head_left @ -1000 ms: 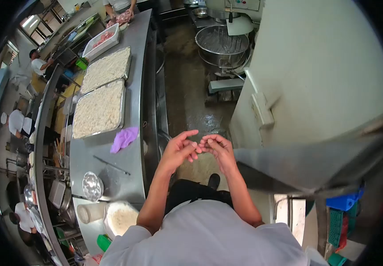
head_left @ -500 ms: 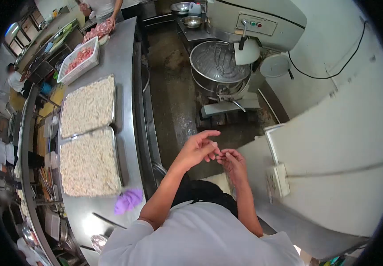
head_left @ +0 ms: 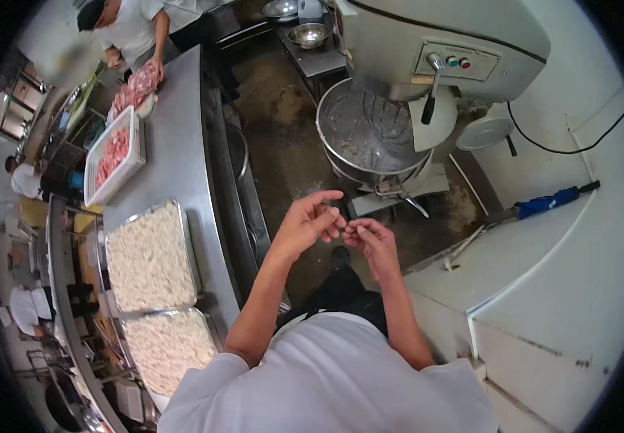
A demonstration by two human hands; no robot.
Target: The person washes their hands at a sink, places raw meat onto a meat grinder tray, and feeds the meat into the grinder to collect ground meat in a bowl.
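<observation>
My left hand (head_left: 308, 226) and my right hand (head_left: 372, 244) meet in front of my body, above the floor. The left forefinger stretches out while its thumb presses toward the other, curled fingers. On the right, thumb and fingers are pinched together at the left fingertips. Whatever lies between them, if anything, is too small to make out. Beyond my hands stands a large mixer (head_left: 463, 36) with a steel bowl (head_left: 341, 108) whose inside is smeared with pale residue. A white scraper-like sheet (head_left: 433, 126) sits at the bowl's right rim.
On the steel table (head_left: 175, 162) to my left are two trays of pale, lumpy food (head_left: 150, 256) and a white basket (head_left: 137, 155) of cut meat. A co-worker (head_left: 139, 32) handles meat at the far end. A blue umbrella (head_left: 554, 202) lies along the right side.
My view has moved forward, so the mixer looks nearer and the trays sit lower. My hands stay together at the fingertips. The co-worker and umbrella have come into fuller view.
</observation>
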